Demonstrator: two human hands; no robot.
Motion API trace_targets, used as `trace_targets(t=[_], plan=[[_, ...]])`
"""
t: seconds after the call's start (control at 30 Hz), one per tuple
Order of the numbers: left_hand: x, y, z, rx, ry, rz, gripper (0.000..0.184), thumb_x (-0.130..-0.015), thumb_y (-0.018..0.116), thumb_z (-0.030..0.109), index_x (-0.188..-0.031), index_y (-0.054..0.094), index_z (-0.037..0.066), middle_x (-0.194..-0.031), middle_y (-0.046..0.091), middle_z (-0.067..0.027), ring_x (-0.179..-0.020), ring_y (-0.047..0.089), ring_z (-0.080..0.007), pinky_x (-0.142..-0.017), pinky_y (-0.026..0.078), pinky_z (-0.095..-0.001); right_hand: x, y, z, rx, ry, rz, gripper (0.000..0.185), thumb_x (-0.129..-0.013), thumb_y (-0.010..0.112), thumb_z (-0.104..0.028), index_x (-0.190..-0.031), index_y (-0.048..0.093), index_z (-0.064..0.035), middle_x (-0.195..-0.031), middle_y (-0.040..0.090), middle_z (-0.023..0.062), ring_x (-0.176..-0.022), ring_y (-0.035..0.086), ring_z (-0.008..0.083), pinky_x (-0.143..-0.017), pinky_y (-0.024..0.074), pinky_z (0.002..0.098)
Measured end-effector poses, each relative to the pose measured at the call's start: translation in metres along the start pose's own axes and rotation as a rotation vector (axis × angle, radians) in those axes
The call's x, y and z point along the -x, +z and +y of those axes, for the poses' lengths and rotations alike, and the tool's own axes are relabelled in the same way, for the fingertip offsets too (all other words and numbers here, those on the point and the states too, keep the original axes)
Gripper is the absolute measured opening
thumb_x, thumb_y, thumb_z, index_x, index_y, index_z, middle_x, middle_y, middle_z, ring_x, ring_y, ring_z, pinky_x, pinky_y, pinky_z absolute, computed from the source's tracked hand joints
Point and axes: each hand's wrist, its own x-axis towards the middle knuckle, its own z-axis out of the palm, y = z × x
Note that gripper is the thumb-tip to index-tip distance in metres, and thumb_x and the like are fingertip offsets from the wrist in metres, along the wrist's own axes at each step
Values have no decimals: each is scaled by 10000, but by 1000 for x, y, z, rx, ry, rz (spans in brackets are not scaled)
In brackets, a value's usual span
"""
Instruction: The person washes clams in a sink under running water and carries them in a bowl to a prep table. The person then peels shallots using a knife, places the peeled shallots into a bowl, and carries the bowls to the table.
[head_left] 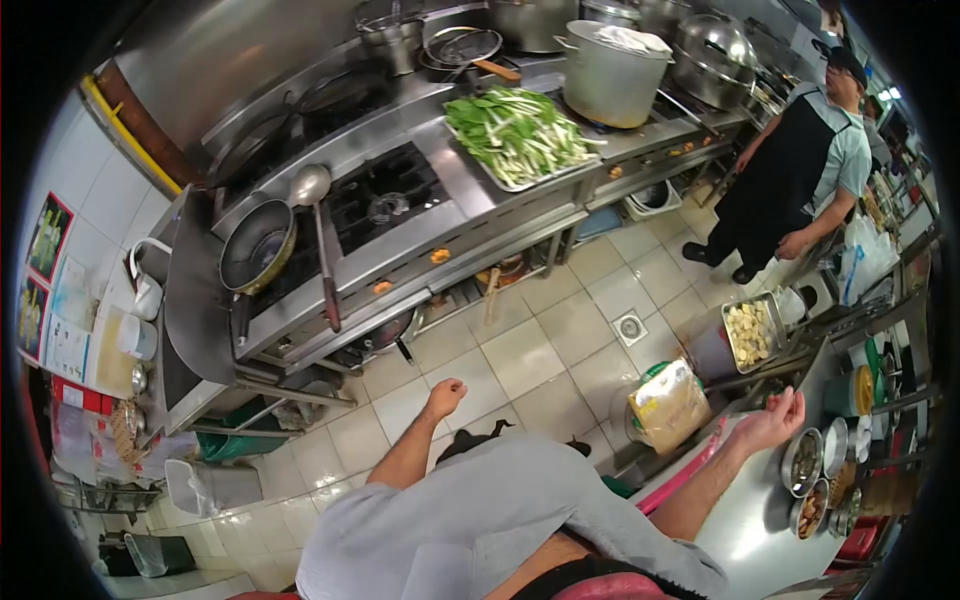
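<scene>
A grey shirt (420, 520) lies nearest the camera, arms spread to either side. The left hand (446, 397) hangs above the floor (540, 360), fingers curled in; nothing shows in it, and I cannot tell whether it is fully clenched. The right hand (775, 420) is half-open over the edge of the counter (750, 530), with nothing visible between its fingers.

The bowl (787, 470) on the counter is closest to the right hand, just to its right and back toward the body. It is round, so it has no long axis; its mouth faces up.

The ladle (323, 250) is nearer the left hand, ahead and to its left on the stove (465, 190). Its long axis runs back to front, scoop rearward, handle pointing toward the person, beside the pan (258, 245).
</scene>
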Motion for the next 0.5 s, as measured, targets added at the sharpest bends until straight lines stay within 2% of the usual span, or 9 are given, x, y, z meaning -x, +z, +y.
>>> trace_targets(t=[0.07,0.1,0.17,0.27,0.33,0.4,0.43,0.47,0.5], plan=[[26,-51,24,365,-119,20,343,-817,594,290,-1037,593,28,-876,641,-110,-776,628,-169,-683,496,-307,41,32,-9,-100,-114,-144,244,-845,581,-63,-1065,513,16,-907,541,50,-779,505,95,-663,401,210],[35,-75,29,328,16,85,265,-840,580,252,-977,595,25,-761,619,-55,-649,586,-102,-592,472,-260,64,58,-26,-133,-134,-157,245,-846,576,-53,-1069,509,27,-913,540,54,-768,498,91,-655,401,207],[62,-129,57,493,180,236,187,-847,579,195,-937,595,31,-683,588,-18,-596,529,-84,-562,444,-244,109,102,-73,-149,-145,-190,247,-848,570,-42,-1072,505,37,-920,540,58,-756,491,87,-646,400,205],[126,-232,124,558,380,518,120,-833,599,108,-927,596,33,-713,549,-4,-607,481,-60,-558,409,-211,160,156,-139,-269,-340,-321,225,-869,528,-38,-1076,491,43,-894,542,82,-727,468,116,-633,404,258],[184,-296,157,488,606,746,100,-827,585,51,-921,592,15,-752,553,-26,-665,499,-85,-602,417,-208,182,186,-181,-626,-713,-471,210,-896,497,-79,-1078,474,23,-811,526,89,-656,449,156,-592,404,328],[239,-339,178,394,855,1063,91,-821,540,-13,-903,577,3,-808,552,-100,-672,522,-142,-586,440,-253,198,205,-219,-750,-935,-469,238,-933,441,-208,-1017,463,13,-731,497,94,-598,443,186,-547,398,369],[258,-357,183,333,1073,1209,60,-820,521,-13,-872,541,12,-812,528,-96,-632,506,-159,-561,441,-275,204,212,-235,-851,-995,-465,294,-938,407,-280,-973,459,7,-698,477,84,-569,433,182,-525,389,361],[279,-368,200,313,1166,1366,36,-850,485,58,-845,509,32,-766,494,-70,-609,470,-157,-489,382,-298,210,219,-249,-957,-1049,-454,362,-943,373,-352,-930,455,1,-666,458,74,-539,423,178,-503,379,353],[299,-379,203,275,1287,1420,58,-865,466,102,-850,510,67,-749,479,-45,-612,446,-147,-504,347,-303,218,227,-267,-1176,-1084,-530,400,-942,340,-391,-901,447,-8,-658,454,69,-529,421,173,-499,370,349]])
